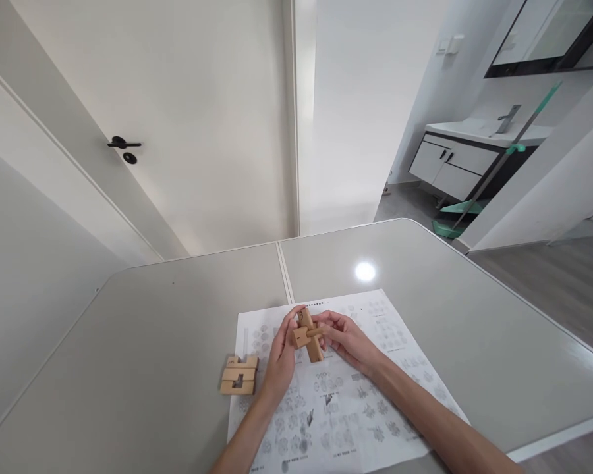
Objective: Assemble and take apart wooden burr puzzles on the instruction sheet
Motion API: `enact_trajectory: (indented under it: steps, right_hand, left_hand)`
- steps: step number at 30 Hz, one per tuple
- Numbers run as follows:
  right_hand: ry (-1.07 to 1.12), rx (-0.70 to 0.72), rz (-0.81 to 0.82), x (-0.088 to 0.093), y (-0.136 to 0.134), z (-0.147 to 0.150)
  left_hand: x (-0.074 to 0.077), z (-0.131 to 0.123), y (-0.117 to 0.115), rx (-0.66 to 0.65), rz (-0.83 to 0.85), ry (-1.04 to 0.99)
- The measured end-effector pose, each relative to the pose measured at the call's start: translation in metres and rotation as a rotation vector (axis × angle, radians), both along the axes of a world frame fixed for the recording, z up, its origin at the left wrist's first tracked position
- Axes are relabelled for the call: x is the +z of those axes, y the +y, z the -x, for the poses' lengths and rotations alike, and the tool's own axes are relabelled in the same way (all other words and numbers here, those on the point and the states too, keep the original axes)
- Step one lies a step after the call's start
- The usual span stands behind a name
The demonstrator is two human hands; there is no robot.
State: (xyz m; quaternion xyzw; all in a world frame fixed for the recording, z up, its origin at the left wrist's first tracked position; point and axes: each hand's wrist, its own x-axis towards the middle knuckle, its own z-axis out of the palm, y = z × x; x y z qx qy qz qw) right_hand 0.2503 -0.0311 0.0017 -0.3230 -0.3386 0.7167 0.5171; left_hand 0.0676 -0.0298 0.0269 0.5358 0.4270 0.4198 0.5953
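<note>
Several notched wooden pieces, crossed through one another, form a small assembly (pixel 314 350) held above a printed sheet (pixel 346 421). My left hand (pixel 281 355) grips it from the left, fingertips at its upper end and side. From the right, my right hand (pixel 344 339) pinches the piece that sticks out sideways; some of its fingers are hidden behind the wood. Dark marks show on two of the held pieces. More notched wooden pieces (pixel 240 374) lie side by side at the sheet's left edge, partly on the paper and partly on the table.
The grey table (pixel 178 329) has a pale seam and raised light edges. Beyond it stand a door with a black handle (pixel 123 143) and a white wall. At the right are a sink cabinet (pixel 449 161) and a green-handled broom and dustpan.
</note>
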Motion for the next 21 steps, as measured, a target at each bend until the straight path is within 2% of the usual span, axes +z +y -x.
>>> enact_trajectory:
  steps: [3, 6, 9, 14, 17, 21]
  right_hand:
    - [0.061, -0.006, 0.056, 0.003, 0.000, -0.001]
    - [0.098, -0.016, 0.084, 0.005, 0.002, -0.006]
    - [0.098, -0.127, 0.097, 0.003, 0.007, -0.014]
    - [-0.120, -0.365, 0.054, 0.000, 0.014, -0.038]
    - [-0.277, -0.494, 0.027, -0.001, 0.010, -0.057]
    - [-0.402, -0.564, 0.028, -0.006, -0.008, -0.081]
  left_hand:
    - [-0.001, -0.001, 0.000, -0.004, -0.029, -0.026]
    - [-0.004, -0.003, 0.001, 0.011, 0.011, -0.080]
    - [-0.005, -0.006, 0.002, 0.045, 0.057, -0.108]
    - [-0.006, -0.009, 0.003, 0.112, 0.008, -0.082]
    - [-0.007, -0.008, 0.004, 0.106, -0.016, -0.062]
    - [-0.008, -0.007, 0.003, 0.096, -0.040, -0.014]
